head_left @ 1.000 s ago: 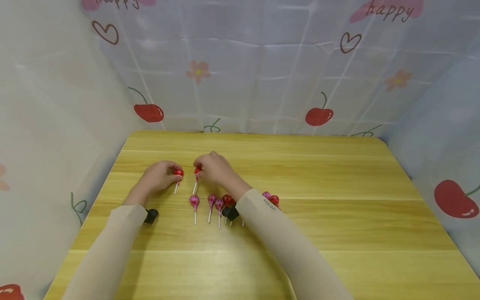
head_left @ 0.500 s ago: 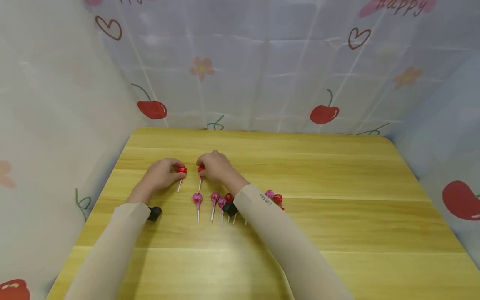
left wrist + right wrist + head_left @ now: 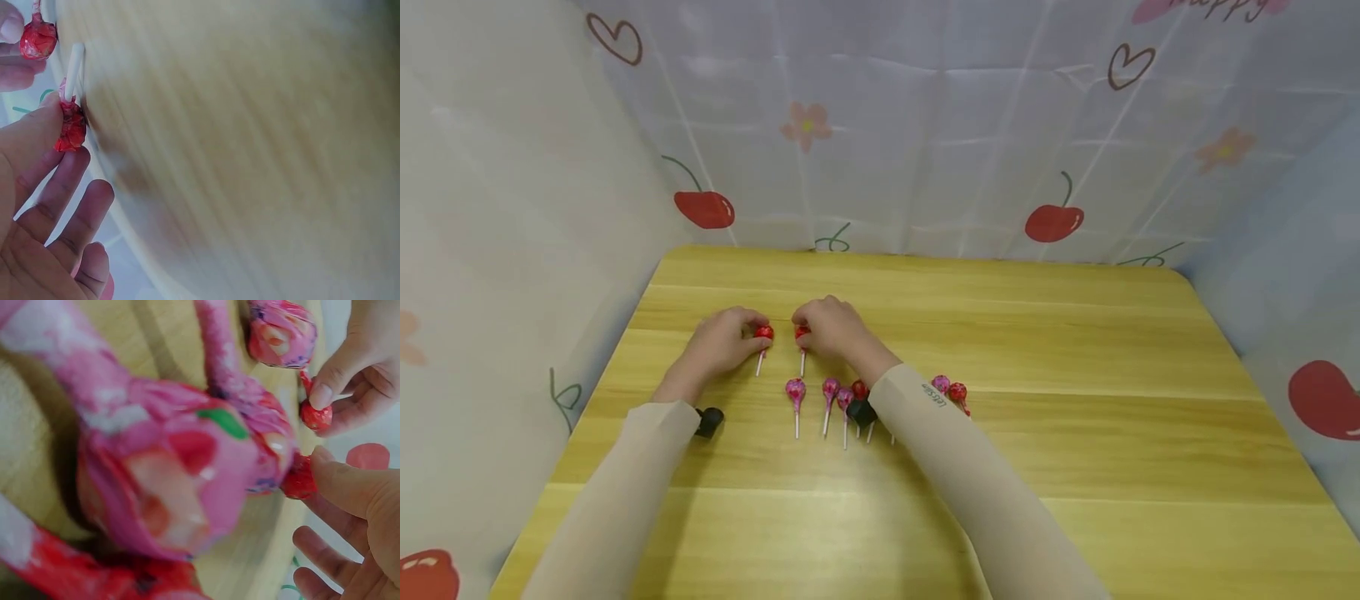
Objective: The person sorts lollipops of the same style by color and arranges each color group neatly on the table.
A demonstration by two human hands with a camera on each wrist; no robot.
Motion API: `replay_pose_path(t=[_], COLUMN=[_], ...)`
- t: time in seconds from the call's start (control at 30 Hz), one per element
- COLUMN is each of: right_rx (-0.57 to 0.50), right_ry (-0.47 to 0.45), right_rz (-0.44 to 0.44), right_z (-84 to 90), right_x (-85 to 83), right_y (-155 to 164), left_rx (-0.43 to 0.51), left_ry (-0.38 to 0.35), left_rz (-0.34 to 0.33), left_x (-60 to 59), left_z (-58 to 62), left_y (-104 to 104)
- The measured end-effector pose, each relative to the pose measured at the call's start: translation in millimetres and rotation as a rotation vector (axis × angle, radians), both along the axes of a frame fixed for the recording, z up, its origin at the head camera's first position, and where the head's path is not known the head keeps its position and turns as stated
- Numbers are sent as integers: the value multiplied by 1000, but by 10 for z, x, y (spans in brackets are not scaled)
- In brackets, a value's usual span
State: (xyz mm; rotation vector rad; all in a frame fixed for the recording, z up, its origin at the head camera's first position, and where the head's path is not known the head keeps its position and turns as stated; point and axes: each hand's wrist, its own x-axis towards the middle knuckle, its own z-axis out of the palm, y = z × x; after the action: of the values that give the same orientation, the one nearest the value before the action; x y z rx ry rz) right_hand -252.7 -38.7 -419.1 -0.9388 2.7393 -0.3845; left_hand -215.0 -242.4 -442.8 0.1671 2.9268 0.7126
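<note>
In the head view my left hand (image 3: 718,343) pinches the wrapped ball of a red lollipop (image 3: 763,332) between thumb and fingers, its white stick pointing toward me. Just to the right, my right hand (image 3: 837,331) pinches a second red lollipop (image 3: 802,333) the same way, a short gap apart. The left wrist view shows the left thumb against the first lollipop's red wrapper (image 3: 72,130), other fingers spread. Nearest below the hands lies a pink lollipop (image 3: 795,390). In the right wrist view a large pink lollipop (image 3: 181,469) fills the foreground, partly covering the right hand's red one (image 3: 300,477).
Several more pink and red lollipops (image 3: 845,397) lie in a row, partly hidden by the right sleeve (image 3: 970,467) and a black wrist device (image 3: 861,412). Two heads (image 3: 957,392) show beyond the sleeve. A printed curtain (image 3: 917,150) borders the wooden table (image 3: 1112,433).
The right hand's lollipop stick has swung from slanting left to pointing nearly straight toward me. Both hands keep their grip; the head view has shifted slightly.
</note>
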Motion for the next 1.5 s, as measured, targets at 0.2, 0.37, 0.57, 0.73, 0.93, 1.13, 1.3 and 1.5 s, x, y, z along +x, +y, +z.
replay_pose_path(t=[0.2,0.37,0.57,0.73,0.93,1.13,1.3,1.5], right_rx=[-69,-138,-234,-302,-296,-230,-201,-209], right_ry=[-31,-29,-29,-50,-78,-76,-74,-78], right_rz=[-41,-60,-89,-112,-100,-95,-64,-59], right_z=[102,241,394,448,349,99,-52,-135], right_x=[-12,-25,27,135,327,538,613,634], right_y=[104,296,620,921,1173,1295,1333,1335], left_rx=[12,48,106,121,79,-28,-52,-68], left_ry=[18,54,103,103,95,115,90,54], left_rz=[-5,-10,-77,-141,-261,-336,-317,-258], left_x=[28,39,122,243,407,480,489,506], left_z=[23,81,279,399,375,244,151,146], left_y=[7,63,309,618,980,1225,1347,1441])
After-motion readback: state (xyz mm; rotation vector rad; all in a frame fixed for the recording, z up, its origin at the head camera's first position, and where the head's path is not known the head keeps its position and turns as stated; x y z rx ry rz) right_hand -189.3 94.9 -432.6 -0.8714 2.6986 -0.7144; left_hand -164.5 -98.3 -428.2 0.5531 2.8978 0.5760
